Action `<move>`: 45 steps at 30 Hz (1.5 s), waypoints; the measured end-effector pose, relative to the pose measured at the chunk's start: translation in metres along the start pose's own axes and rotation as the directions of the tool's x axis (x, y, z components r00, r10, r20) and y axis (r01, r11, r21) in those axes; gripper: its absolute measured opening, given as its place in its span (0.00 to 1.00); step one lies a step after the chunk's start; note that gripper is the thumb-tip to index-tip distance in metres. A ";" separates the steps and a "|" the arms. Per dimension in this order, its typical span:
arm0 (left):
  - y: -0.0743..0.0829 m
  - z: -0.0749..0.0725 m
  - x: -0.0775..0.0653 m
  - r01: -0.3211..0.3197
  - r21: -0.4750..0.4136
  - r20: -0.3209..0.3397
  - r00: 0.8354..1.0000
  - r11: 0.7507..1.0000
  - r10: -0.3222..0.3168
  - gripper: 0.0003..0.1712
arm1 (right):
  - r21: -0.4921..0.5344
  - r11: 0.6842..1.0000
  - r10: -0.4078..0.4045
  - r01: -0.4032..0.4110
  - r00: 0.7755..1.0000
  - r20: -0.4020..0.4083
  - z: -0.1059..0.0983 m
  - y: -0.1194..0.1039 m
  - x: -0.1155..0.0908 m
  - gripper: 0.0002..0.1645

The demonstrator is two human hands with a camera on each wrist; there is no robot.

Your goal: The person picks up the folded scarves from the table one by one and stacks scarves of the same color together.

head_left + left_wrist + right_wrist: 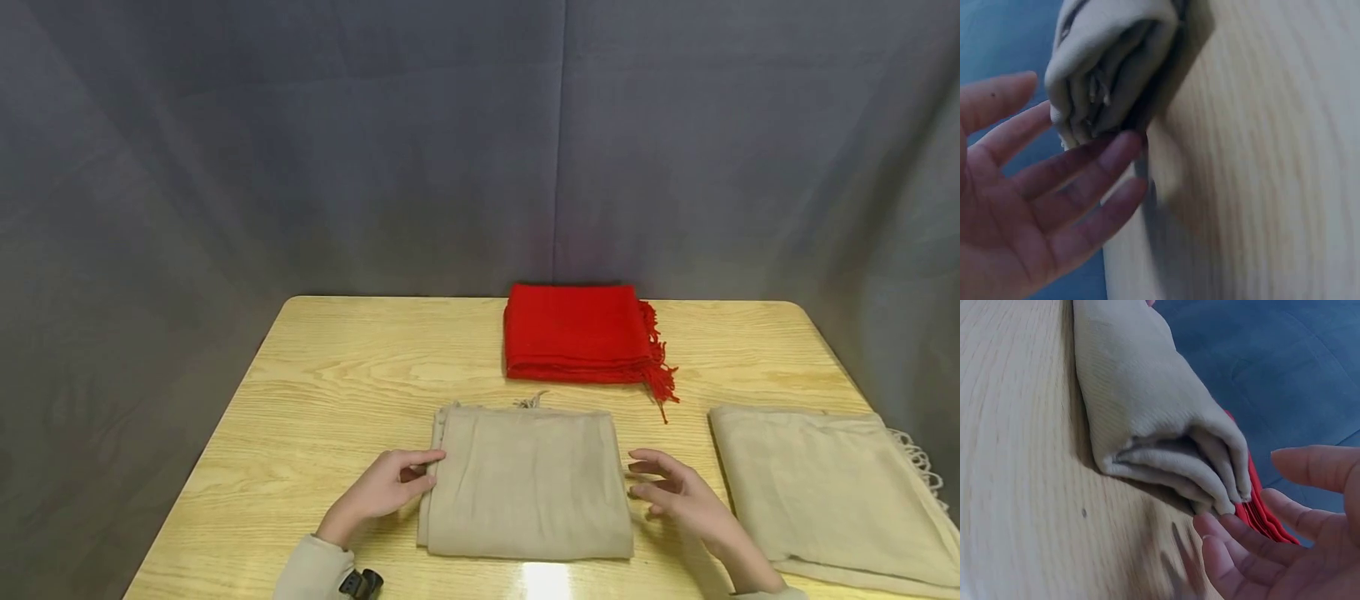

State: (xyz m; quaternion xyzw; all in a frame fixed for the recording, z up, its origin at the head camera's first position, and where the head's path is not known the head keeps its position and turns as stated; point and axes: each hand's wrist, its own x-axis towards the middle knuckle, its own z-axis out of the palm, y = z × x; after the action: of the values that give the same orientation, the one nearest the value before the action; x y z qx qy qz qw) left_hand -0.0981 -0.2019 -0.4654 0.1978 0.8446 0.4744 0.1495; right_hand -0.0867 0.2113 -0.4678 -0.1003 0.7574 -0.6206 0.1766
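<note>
Head view, near to far: the left hand [393,483] has its fingers extended and relaxed, fingertips touching the left edge of the folded beige cloth [532,483]; the right hand [686,504] is held wide, just beside the right edge, gripping nothing. The cloth lies flat on the table [337,358] between both hands. Right wrist view shows its layers separated at that end. Probable faults: if only the upper layers are gripped, the lower ones may slip out and the fold may open; if the two sides are raised unevenly, the stack may skew. The fringe [531,402] at the far edge could catch on an inner layer. To the right lies a second beige cloth [817,492]; beyond, the red cloth [577,329], its tassels [660,375] trailing toward the near side.
</note>
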 end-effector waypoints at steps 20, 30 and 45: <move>0.037 0.013 0.022 -0.132 0.064 -0.370 0.917 0.989 0.147 0.16 | -0.045 0.998 -0.056 0.053 0.995 -0.080 -0.029 -0.009 -0.016 0.23; 0.079 0.023 0.034 -0.165 -0.030 -0.378 0.915 0.986 0.142 0.16 | -0.068 0.995 -0.084 0.078 0.992 -0.094 -0.048 -0.006 -0.024 0.20; 0.113 0.051 0.050 -0.232 -0.163 -0.288 0.941 0.959 0.179 0.19 | -0.128 0.990 -0.069 0.052 0.989 -0.131 -0.075 -0.006 -0.038 0.21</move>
State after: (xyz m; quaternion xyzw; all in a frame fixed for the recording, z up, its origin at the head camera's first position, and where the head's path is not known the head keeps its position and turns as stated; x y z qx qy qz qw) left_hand -0.0982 -0.0869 -0.3968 0.2030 0.7812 0.5904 0.0008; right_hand -0.0817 0.2923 -0.4444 -0.0919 0.8012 -0.5829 0.0993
